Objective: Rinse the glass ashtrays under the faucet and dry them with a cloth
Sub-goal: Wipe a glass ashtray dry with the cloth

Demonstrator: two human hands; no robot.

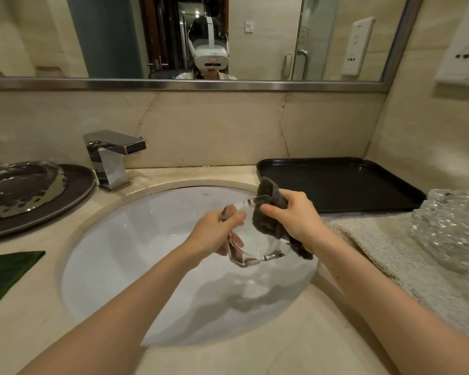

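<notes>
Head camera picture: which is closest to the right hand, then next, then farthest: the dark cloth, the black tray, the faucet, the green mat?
From the right hand:
1. Dark cloth: held in that hand, against the glass ashtray.
2. Black tray: just behind the hand, on the counter's right side.
3. Faucet: across the sink, back left.
4. Green mat: far left edge of the counter.

You have two hands in view: left hand, right hand. One clear glass ashtray held over basin. One dark cloth. One faucet. One white sink. One black tray on counter. One dark round plate, one silvery dish on it. One pale towel. One heap of clear glassware, count within unclear. One green mat.
</notes>
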